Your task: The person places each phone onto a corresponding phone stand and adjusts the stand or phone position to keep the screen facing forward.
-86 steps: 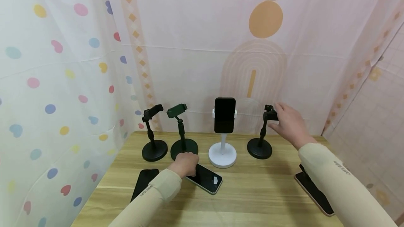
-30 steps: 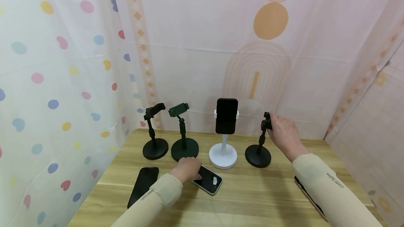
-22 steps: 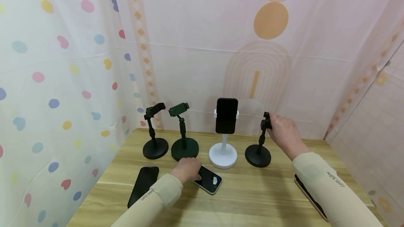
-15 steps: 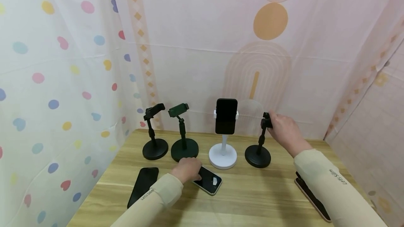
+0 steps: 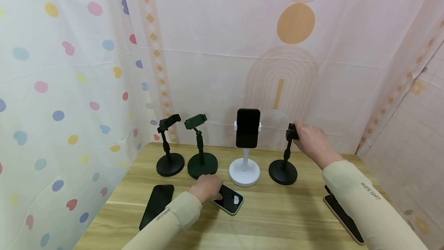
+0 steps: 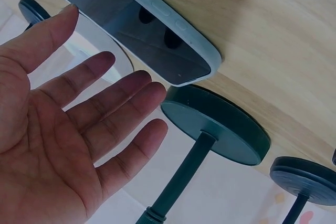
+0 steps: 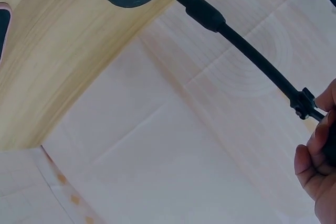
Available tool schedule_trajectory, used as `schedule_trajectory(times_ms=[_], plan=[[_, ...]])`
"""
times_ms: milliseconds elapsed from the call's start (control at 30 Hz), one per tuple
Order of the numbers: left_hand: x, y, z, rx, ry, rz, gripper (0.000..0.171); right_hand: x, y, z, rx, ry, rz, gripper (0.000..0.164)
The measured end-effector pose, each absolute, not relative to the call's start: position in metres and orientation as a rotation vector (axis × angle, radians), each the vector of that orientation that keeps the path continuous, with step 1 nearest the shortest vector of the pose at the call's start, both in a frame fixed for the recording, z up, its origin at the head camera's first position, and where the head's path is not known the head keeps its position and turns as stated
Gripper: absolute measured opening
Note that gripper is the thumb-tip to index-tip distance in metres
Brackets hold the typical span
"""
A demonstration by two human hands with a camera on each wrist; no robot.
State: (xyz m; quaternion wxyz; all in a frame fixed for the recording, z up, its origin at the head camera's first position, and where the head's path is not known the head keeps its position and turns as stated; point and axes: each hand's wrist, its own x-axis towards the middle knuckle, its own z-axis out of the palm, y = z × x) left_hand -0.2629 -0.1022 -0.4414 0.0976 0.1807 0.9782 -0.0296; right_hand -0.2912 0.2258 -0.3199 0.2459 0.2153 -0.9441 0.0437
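Observation:
My right hand [image 5: 313, 142] grips the clamp head of the rightmost black phone stand [image 5: 287, 153], whose round base rests on the table. In the right wrist view, curled fingers [image 7: 315, 161] wrap the dark head at the top of the stand's pole [image 7: 257, 64], and part of the hand is cut off. My left hand [image 5: 207, 187] is over the far end of a pale-edged phone [image 5: 231, 200] lying on the table. Seen from the left wrist, its fingers [image 6: 121, 98] are loosely spread, with the phone [image 6: 152, 30] beside the fingertips and nothing in the palm.
A white stand [image 5: 244, 173] holds an upright black phone [image 5: 248, 128]. Left of it stand a green stand [image 5: 202, 165] and another black stand [image 5: 170, 165]. Further phones lie at left [image 5: 157, 203] and right [image 5: 341, 217], the latter partly under my sleeve. Patterned curtains [image 5: 208, 68] hang behind.
Since the earliest frame, my right hand has come down and closer round the stand's head, which has turned, and the base sits slightly nearer. My left hand has shifted slightly right over the phone.

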Motion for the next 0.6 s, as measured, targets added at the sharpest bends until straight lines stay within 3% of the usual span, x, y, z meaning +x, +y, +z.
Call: schedule_trajectory(times_ms=[600], plan=[[-0.265, -0.102, -0.445, 0.560, 2.904, -0.102, 0.024, -0.301, 0.229, -0.295, 0.608, -2.737, 0.100, 0.020]])
